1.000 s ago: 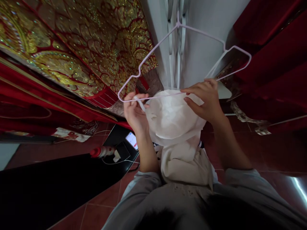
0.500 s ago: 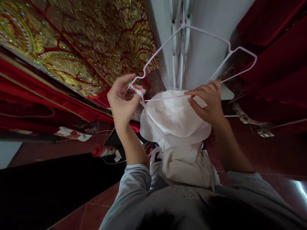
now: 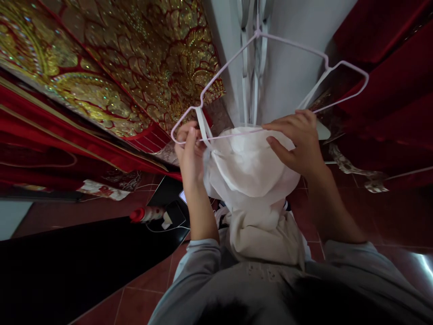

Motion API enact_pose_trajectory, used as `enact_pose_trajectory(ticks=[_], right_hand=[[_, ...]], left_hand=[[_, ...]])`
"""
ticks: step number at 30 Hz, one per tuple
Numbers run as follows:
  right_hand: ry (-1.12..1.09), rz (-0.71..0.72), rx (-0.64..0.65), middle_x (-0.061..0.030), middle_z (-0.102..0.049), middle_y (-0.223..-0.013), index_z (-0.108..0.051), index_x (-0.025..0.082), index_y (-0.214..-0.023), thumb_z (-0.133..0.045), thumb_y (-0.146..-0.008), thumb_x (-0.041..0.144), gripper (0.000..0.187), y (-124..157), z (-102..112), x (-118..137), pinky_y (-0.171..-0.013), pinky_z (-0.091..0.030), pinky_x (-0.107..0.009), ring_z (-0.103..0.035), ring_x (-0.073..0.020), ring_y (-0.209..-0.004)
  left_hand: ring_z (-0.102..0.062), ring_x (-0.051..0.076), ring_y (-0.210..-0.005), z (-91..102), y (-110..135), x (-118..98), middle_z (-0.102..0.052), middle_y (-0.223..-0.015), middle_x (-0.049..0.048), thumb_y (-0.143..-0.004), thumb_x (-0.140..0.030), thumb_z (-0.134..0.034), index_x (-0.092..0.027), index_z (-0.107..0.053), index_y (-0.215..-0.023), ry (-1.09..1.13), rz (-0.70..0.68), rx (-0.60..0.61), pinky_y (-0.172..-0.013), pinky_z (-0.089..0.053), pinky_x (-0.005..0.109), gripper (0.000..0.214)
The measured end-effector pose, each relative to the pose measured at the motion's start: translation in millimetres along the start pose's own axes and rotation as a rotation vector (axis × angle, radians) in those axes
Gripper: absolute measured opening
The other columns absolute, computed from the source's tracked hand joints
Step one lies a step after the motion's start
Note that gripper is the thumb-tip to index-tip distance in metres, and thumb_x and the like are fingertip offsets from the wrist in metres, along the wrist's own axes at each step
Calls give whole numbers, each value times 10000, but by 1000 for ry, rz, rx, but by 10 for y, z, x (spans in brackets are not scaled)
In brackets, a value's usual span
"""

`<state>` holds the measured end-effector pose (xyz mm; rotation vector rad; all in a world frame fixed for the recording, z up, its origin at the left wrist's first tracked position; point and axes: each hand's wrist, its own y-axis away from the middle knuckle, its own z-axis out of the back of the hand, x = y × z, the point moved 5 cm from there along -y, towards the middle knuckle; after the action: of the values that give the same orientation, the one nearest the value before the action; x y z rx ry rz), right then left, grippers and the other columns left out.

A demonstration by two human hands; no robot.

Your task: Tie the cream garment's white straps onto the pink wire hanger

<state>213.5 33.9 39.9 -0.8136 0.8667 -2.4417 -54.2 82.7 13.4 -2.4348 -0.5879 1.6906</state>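
A pale pink clothes hanger (image 3: pixel 230 67) hangs in front of me. My left hand (image 3: pixel 191 153) is closed at its lower left corner, the thumb in front of the bar and the fingers behind. My right hand (image 3: pixel 294 140) grips the lower bar near the right, its fingers laid over the bar and partly hiding it. A white garment (image 3: pixel 250 167) of sheer cloth droops below the hanger onto my lap. Its left strap (image 3: pixel 203 124) sits in the hanger's left notch, and its right strap (image 3: pixel 316 88) runs up to the right notch.
Gold-sequined red garments (image 3: pixel 152 58) hang at the left, dark red cloth (image 3: pixel 389 85) at the right. Metal rails (image 3: pixel 253 81) stand behind the hanger. A red-capped bottle (image 3: pixel 144 214) and a cable lie on a black surface (image 3: pixel 84 257) at lower left, above red floor tiles (image 3: pixel 138 302).
The left strap has slipped from my left fingers up into the hanger's left notch. My left hand has moved right and down onto the hanger's corner. My right hand has shifted slightly right.
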Motion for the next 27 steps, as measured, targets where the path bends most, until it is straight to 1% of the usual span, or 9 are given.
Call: enact_pose_trajectory(ticks=[4, 7, 10, 13, 17, 19, 21, 24, 27], right_hand=[[-78, -106, -357, -120, -658, -1264, -715, 281, -1185, -652, -921, 254, 273, -20, 200, -146, -987, -575, -500, -645, -289, -1197], [-264, -244, -631, -132, -661, -1238, -713, 214, -1179, -624, -799, 74, 414, 7, 348, -460, -875, -612, -400, -695, -218, -1043], [-388, -370, -523, -73, -760, -995, -766, 193, -1031, -605, -733, 14, 383, -75, 363, -633, -792, -605, -345, -715, -162, -831], [-434, -403, -329, -43, -792, -808, -812, 202, -804, -636, -741, 11, 268, -229, 337, -540, -711, -590, -316, -721, -157, -730], [-648, -202, -491, 4, -808, -835, -865, 289, -942, -737, -805, 95, 270, -440, 402, -435, -557, -544, -263, -668, -116, -592], [-702, -48, -649, 30, -822, -1085, -826, 387, -1137, -797, -857, 187, 345, -462, 448, -495, -648, -592, -267, -757, -139, -766], [-657, 68, -718, 84, -747, -1330, -762, 463, -1252, -788, -922, 281, 377, -416, 451, -547, -948, -621, -318, -752, -192, -1189], [-525, 98, -670, 116, -588, -1544, -622, 491, -1432, -700, -992, 436, 450, -291, 399, -505, -1297, -399, -451, -456, -234, -1565], [-427, 78, -534, -26, -497, -1650, -515, 367, -1560, -713, -974, 472, 627, -243, 379, -400, -1345, -312, -506, -419, -273, -1588]], left_hand=[[-661, 176, -737, -167, 192, 35, -672, -769, 19, -894, -635, -762, -234, -671, -884, 126, -24, 51, -717, -564, 286, 412], [-619, 172, -696, -201, 195, -63, -628, -706, 6, -966, -586, -701, -230, -665, -872, 107, -151, 36, -712, -537, 288, 369], [-590, 164, -689, -172, 159, -84, -617, -702, 2, -965, -551, -718, -227, -681, -914, 83, -170, 22, -697, -511, 276, 330], [-593, 151, -685, -153, 152, -42, -624, -724, -1, -922, -482, -786, -223, -675, -931, 103, -124, 5, -695, -512, 262, 281], [-546, 115, -579, -198, 197, 34, -611, -718, -15, -921, -388, -780, -213, -660, -921, 166, -31, 28, -613, -480, 243, 212], [-494, 95, -528, -238, 226, 59, -608, -723, -19, -914, -384, -787, -204, -662, -906, 200, 1, 72, -550, -430, 233, 219], [-479, 90, -522, -263, 246, 72, -620, -742, -13, -908, -398, -793, -199, -664, -902, 215, 16, 98, -532, -409, 232, 237], [-464, 96, -518, -263, 246, 66, -627, -731, -7, -896, -423, -795, -205, -659, -895, 196, 3, 89, -524, -395, 239, 257], [-419, 100, -501, -240, 217, 43, -600, -690, -13, -886, -425, -797, -216, -648, -872, 176, -39, 66, -506, -363, 249, 257]])
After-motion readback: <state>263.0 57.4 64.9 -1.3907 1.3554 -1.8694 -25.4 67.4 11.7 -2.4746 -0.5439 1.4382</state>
